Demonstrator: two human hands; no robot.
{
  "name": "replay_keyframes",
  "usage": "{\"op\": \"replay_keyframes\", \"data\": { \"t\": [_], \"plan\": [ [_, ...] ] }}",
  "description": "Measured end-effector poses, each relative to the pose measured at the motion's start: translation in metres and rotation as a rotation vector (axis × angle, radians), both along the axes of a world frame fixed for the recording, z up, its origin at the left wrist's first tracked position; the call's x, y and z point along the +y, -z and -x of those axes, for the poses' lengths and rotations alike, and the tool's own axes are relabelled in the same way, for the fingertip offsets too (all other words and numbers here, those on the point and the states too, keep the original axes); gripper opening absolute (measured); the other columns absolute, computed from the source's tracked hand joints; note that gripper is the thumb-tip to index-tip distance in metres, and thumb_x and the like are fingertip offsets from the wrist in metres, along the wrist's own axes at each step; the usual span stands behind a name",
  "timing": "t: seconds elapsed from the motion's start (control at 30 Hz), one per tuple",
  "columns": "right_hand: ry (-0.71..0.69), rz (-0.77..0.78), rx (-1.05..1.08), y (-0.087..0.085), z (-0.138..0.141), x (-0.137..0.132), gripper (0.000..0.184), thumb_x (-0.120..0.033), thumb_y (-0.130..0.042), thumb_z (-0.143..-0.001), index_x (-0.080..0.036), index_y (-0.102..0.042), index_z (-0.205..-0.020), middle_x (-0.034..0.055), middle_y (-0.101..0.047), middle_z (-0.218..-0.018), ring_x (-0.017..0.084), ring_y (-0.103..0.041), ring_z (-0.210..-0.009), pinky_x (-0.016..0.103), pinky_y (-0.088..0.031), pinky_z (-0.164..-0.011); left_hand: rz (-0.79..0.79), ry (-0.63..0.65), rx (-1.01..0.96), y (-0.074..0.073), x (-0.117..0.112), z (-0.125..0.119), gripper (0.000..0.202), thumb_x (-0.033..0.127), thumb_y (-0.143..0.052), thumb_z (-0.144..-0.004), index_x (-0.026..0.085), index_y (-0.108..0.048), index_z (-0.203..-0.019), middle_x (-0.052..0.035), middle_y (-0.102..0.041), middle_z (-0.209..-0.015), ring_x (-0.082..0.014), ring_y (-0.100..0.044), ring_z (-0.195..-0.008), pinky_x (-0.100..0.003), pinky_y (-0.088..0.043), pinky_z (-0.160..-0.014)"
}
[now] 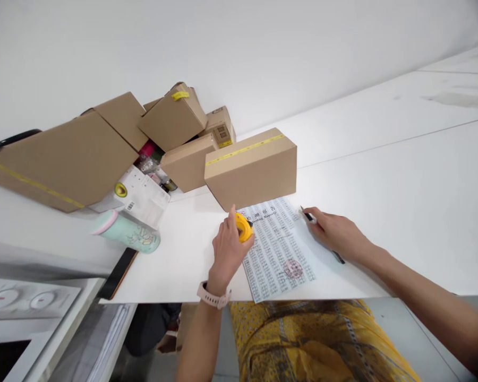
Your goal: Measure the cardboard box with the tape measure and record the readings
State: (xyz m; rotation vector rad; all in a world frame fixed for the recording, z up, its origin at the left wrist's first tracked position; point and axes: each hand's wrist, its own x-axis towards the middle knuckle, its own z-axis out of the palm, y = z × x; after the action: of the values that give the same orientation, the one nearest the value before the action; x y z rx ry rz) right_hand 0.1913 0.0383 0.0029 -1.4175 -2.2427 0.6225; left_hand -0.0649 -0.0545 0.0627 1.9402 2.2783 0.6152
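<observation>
Nearest the camera, a yellow patterned garment (302,345) covers the person's lap below the edge of the white desk (402,212). The left forearm rises from there, with a pale pink watch (213,297) on the wrist. The left hand (227,249) is closed around a yellow tape measure (244,227), which sits at the left edge of a printed sheet (281,249) just in front of a cardboard box. The right arm comes in from the lower right, and the right hand (336,233) rests on the sheet's right side, its fingers closed on a pen (308,216) whose tip points up and left; the pen's dark rear end shows below the hand. The sheet lies flat on the desk, covered in rows of small print, with a red round stamp (293,268) near its lower edge.

To the left, a dark phone (117,273) lies at the desk's edge, and just beyond it a mint-green bottle with a pink cap (125,232) lies on its side. A white package with a barcode (141,196) sits behind the bottle.

Directly beyond the sheet stands a closed cardboard box with a yellow tape strip (250,167). Farther back, against the white wall, more cardboard boxes (171,119) are piled at angles, and a large flat carton (59,159) leans at the far left.
</observation>
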Motion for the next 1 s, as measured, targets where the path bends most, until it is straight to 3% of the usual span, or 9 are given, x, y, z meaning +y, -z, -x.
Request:
{"op": "replay_keyframes", "data": {
  "t": [0.17, 0.27, 0.4, 0.47, 0.57, 0.63, 0.73, 0.83, 1.0],
  "plan": [
    [-0.003, 0.447, 0.745, -0.015, -0.033, -0.003, 0.04, -0.045, -0.054, -0.089, -0.02, -0.065, -0.118, 0.0094, -0.074, -0.092, 0.026, -0.068, -0.085, 0.043, -0.052, -0.08, 0.111, 0.082, 0.197, 0.019, 0.026, 0.011, 0.072, 0.029, -0.06, -0.086, 0.024, -0.025, -0.149, -0.0106, -0.061, -0.121, -0.0293, -0.058, -0.106, -0.042, -0.048, -0.085],
    [0.008, 0.502, 0.935, -0.026, -0.047, -0.005, 0.042, -0.044, -0.071, -0.079, -0.026, -0.066, -0.117, 0.0074, -0.073, -0.109, 0.028, -0.067, -0.102, 0.044, -0.05, -0.091, 0.14, 0.13, 0.224, 0.024, 0.037, 0.011, 0.067, 0.027, -0.061, -0.087, 0.023, -0.031, -0.146, -0.0119, -0.061, -0.121, -0.031, -0.058, -0.107, -0.046, -0.046, -0.09],
    [0.139, 0.354, 0.871, -0.028, -0.038, -0.004, 0.023, -0.047, -0.071, -0.082, -0.027, -0.066, -0.091, 0.0003, -0.07, -0.075, 0.019, -0.064, -0.076, 0.036, -0.05, -0.077, 0.098, 0.172, 0.188, 0.02, 0.05, 0.001, 0.065, 0.023, -0.064, -0.086, 0.019, -0.035, -0.143, -0.0156, -0.052, -0.136, -0.0353, -0.048, -0.122, -0.052, -0.039, -0.101],
    [0.176, 0.332, 0.858, -0.025, -0.025, -0.001, 0.031, -0.055, -0.059, -0.089, -0.025, -0.061, -0.083, -0.002, -0.059, -0.059, 0.016, -0.057, -0.062, 0.034, -0.048, -0.071, 0.027, 0.274, 0.05, 0.019, 0.056, -0.012, 0.055, 0.019, -0.064, -0.085, 0.019, -0.043, -0.136, -0.0142, -0.047, -0.142, -0.0336, -0.042, -0.129, -0.05, -0.034, -0.107],
    [0.078, 0.431, 0.928, -0.02, -0.007, 0.005, 0.048, -0.065, -0.045, -0.091, -0.022, -0.062, -0.102, 0.003, -0.064, -0.07, 0.019, -0.06, -0.07, 0.037, -0.05, -0.072, -0.016, 0.451, -0.172, 0.024, 0.068, -0.035, 0.025, 0.014, -0.058, -0.087, 0.023, -0.056, -0.111, -0.0049, -0.061, -0.123, -0.0238, -0.052, -0.119, -0.039, -0.041, -0.103],
    [0.037, 0.489, 0.924, -0.017, 0.0, 0.009, 0.056, -0.066, -0.053, -0.086, -0.019, -0.063, -0.114, 0.0089, -0.069, -0.089, 0.022, -0.064, -0.083, 0.037, -0.051, -0.075, -0.001, 0.481, -0.206, 0.033, 0.077, -0.049, 0.018, 0.009, -0.055, -0.088, 0.025, -0.057, -0.096, -0.0013, -0.066, -0.107, -0.0207, -0.058, -0.107, -0.035, -0.046, -0.097],
    [0.09, 0.515, 0.792, -0.011, 0.006, 0.012, 0.049, -0.058, -0.073, -0.074, -0.018, -0.068, -0.1, 0.0057, -0.067, -0.081, 0.018, -0.06, -0.073, 0.031, -0.047, -0.062, -0.013, 0.469, -0.246, 0.049, 0.091, -0.06, 0.019, 0.004, -0.056, -0.084, 0.024, -0.056, -0.085, -0.0025, -0.065, -0.097, -0.0221, -0.057, -0.102, -0.036, -0.046, -0.094],
    [0.094, 0.5, 0.692, -0.004, 0.01, 0.016, 0.041, -0.059, -0.068, -0.077, -0.019, -0.062, -0.079, -0.0002, -0.057, -0.065, 0.011, -0.045, -0.056, 0.026, -0.033, -0.048, -0.042, 0.438, -0.297, 0.061, 0.098, -0.061, 0.019, 0.004, -0.062, -0.082, 0.022, -0.056, -0.081, -0.003, -0.063, -0.095, -0.0222, -0.055, -0.101, -0.036, -0.044, -0.096],
    [0.029, 0.41, 0.649, 0.006, 0.017, 0.025, 0.035, -0.052, -0.069, -0.078, -0.022, -0.051, -0.08, -0.0044, -0.051, -0.062, 0.01, -0.041, -0.053, 0.024, -0.03, -0.046, -0.08, 0.378, -0.384, 0.069, 0.097, -0.059, 0.021, 0.004, -0.066, -0.079, 0.021, -0.058, -0.086, -0.0036, -0.061, -0.101, -0.021, -0.054, -0.104, -0.035, -0.043, -0.098]
  ]
}}
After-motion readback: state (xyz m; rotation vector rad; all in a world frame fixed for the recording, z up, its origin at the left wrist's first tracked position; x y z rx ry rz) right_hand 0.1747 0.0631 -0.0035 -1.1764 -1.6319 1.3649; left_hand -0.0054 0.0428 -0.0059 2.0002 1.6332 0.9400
